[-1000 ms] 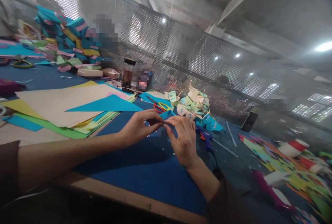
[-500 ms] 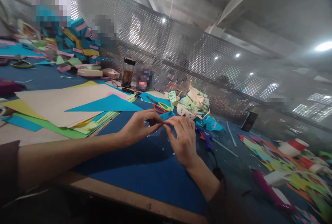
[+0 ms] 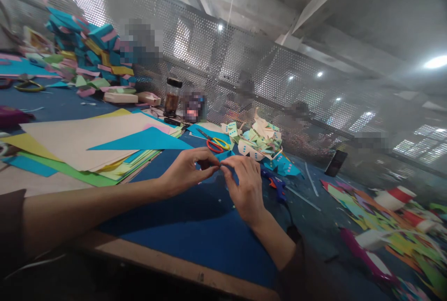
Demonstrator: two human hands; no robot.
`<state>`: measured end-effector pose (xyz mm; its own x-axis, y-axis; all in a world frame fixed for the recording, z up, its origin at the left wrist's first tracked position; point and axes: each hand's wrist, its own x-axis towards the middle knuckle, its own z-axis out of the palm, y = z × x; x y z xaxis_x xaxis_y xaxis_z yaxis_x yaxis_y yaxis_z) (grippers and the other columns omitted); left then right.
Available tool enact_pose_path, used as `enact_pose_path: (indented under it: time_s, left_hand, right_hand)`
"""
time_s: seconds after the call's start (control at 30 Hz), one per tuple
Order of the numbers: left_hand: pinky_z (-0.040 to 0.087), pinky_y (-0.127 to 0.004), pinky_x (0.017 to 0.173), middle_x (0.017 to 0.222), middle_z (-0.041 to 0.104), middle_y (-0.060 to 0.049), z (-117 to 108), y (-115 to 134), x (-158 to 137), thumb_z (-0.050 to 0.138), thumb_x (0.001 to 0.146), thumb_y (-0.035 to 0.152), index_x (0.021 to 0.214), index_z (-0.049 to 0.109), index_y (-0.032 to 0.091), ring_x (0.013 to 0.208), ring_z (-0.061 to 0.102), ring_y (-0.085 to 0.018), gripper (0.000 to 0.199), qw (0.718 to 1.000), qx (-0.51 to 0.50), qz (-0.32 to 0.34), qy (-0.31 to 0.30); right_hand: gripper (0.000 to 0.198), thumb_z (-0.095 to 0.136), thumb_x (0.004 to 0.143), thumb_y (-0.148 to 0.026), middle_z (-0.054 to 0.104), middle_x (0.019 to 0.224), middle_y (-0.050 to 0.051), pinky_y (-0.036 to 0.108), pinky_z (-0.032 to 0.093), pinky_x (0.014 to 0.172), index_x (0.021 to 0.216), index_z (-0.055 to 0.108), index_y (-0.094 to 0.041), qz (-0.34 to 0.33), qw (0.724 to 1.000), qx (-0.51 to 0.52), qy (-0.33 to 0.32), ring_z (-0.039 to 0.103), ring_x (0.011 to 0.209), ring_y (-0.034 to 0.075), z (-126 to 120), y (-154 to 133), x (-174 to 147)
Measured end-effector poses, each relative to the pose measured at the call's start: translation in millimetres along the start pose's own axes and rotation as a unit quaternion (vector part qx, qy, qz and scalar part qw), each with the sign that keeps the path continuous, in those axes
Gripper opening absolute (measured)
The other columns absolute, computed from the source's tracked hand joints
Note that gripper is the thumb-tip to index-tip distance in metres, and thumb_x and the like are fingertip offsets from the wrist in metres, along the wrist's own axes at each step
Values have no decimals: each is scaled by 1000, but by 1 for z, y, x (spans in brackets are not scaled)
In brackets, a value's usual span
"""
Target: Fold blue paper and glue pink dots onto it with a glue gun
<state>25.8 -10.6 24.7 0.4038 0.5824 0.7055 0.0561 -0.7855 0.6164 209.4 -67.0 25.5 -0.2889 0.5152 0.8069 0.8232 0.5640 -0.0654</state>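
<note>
My left hand point(image 3: 190, 173) and my right hand point(image 3: 246, 189) meet over the blue tabletop point(image 3: 195, 245), fingertips pinched close together. Whatever lies between the fingertips is too small or hidden to make out. Just beyond them are scissors point(image 3: 216, 145) with red and yellow handles, beside a bit of blue paper point(image 3: 225, 155). A blue glue gun point(image 3: 277, 184) with an orange trigger lies right of my right hand. Behind it is a heap of folded cream and green paper pieces point(image 3: 261, 133), some with blue dots.
Stacked coloured paper sheets point(image 3: 87, 138) lie on the left, with a blue triangle point(image 3: 143, 140) on top. Beyond stand a dark-lidded jar point(image 3: 172, 98) and a pile of blue paper shapes point(image 3: 94, 50). Paper scraps point(image 3: 377, 212) and a purple tool point(image 3: 368, 257) lie at right.
Both hands stay nearly in place; my right hand's fingers shift very slightly left. In the background at far left, a blurred patch over the blue pile is gone.
</note>
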Motion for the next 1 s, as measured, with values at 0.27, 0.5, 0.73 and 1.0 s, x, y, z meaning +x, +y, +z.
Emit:
enact_pose_path:
  time_s: [0.27,0.5,0.73,1.0]
  left_hand:
    - [50,-23,61,79,66,-3,0,0,-1,66,85,18,85,73,15,65,60,-11,7,1000,-4,0,-11]
    - [50,-23,61,79,67,-3,0,2,-1,65,87,19,84,72,15,66,60,-11,8,1000,0,7,-15]
    - [50,-23,60,77,65,-2,-1,2,0,65,87,22,82,70,14,65,59,-11,10,999,-5,-29,-13]
    - [49,-23,60,75,64,-1,-1,2,1,65,86,21,80,69,14,65,60,-11,10,999,-17,-37,-11]
  right_hand:
    - [7,53,100,-23,64,97,4,35,44,88,94,58,-22,50,995,86,-2,60,96,19,4,2,-1]
    - [15,50,101,-27,60,89,4,30,48,78,89,57,-21,98,982,162,-20,59,86,17,5,1,2]
    - [6,53,99,-25,63,97,5,34,50,86,100,59,-22,79,986,146,25,61,94,19,3,-1,1]
    - [10,60,97,-23,66,106,6,39,45,90,107,63,-24,-24,999,6,23,60,101,22,1,-1,-1]
